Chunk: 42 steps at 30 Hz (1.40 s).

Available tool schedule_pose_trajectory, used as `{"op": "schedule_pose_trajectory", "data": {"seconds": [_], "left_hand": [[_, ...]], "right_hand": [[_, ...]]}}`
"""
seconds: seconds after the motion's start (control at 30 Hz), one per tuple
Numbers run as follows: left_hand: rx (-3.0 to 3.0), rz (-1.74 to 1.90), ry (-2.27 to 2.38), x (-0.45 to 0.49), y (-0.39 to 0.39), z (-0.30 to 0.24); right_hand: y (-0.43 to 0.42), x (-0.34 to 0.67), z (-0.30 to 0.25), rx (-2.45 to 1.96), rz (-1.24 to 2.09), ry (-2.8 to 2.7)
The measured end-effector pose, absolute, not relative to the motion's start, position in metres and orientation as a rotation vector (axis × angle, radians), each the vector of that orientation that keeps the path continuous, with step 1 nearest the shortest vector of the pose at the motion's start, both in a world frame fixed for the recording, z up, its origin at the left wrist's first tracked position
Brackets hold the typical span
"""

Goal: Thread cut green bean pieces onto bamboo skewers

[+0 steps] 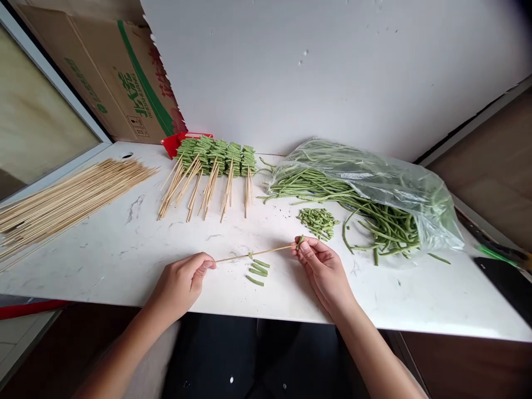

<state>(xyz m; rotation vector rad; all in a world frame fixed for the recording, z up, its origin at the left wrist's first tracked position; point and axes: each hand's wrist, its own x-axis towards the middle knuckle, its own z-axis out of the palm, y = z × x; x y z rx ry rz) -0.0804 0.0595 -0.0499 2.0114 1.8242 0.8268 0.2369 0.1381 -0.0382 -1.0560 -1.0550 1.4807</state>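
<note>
Between my hands a thin wooden skewer (239,257) lies nearly level above the table. My left hand (180,280) pinches its left end. At the right end, my right hand (320,269) has thumb and fingers closed on a short green bean piece (300,241) at the skewer's tip; whether the tip has gone through it I cannot tell. Under the skewer several cut bean pieces (258,270) lie on the white table (224,296). Just beyond my right hand is a small heap of cut bean pieces (319,223).
Bundled bare skewers (75,194) lie at the left. Stacked skewered beans (218,155) stand at the back, handles toward me, beside a red tray (170,145). Long green beans (316,183) spill from a clear plastic bag (436,210) at the right. A cardboard box (103,72) stands behind.
</note>
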Motion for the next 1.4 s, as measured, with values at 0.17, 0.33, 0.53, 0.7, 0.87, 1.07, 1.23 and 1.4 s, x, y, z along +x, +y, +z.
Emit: {"op": "schedule_pose_trajectory", "data": {"seconds": [0.17,0.33,0.53,0.7,0.87,1.07,1.23,1.4], "left_hand": [[2.099,0.843,1.824,-0.0790,0.0598,-0.0491],[2.135,0.849,1.824,-0.0778,0.0608,-0.0449],[2.146,0.857,1.848,-0.0774,0.0579,-0.0442],[2.165,0.857,1.854,-0.0782,0.0576,-0.0470],[2.199,0.821,1.850,-0.0780,0.0590,-0.0473],[2.223,0.861,1.830,-0.0764,0.0585,-0.0447],[2.246,0.832,1.825,-0.0769,0.0574,-0.0460],[2.299,0.833,1.803,-0.0783,0.0575,-0.0484]], "right_hand": [[0.1386,0.2380,-0.0430,-1.099,1.474,-1.045],[0.1382,0.2390,-0.0418,-1.102,1.502,-1.039],[0.1354,0.2414,-0.0406,-1.133,1.477,-1.021],[0.1349,0.2412,-0.0396,-1.138,1.466,-1.086],[0.1348,0.2392,-0.0360,-1.124,1.457,-1.082],[0.1344,0.2389,-0.0365,-1.149,1.444,-1.061],[0.1345,0.2399,-0.0380,-1.157,1.450,-1.060],[0.1341,0.2418,-0.0393,-1.159,1.486,-1.041]]}}
